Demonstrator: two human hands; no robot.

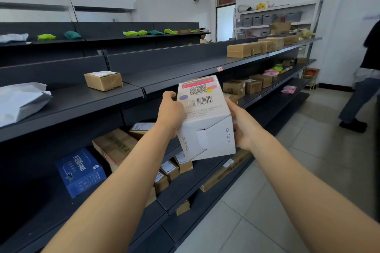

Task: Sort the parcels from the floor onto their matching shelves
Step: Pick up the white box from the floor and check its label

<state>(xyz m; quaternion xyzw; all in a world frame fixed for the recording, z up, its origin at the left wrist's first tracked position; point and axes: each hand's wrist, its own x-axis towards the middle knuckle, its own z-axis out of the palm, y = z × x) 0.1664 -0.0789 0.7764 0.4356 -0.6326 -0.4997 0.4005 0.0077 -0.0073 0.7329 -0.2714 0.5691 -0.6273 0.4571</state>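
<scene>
We hold the white carton [205, 117] clamped between our left hand [170, 112] and right hand [243, 127], barcode label up, judging its shelf; next we likely slide it forward onto the dark shelf [168, 76] just beyond our fingers.

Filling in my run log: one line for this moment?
stage: carrying | left hand: holds box | right hand: holds box | box: tilted, before shelves
</scene>
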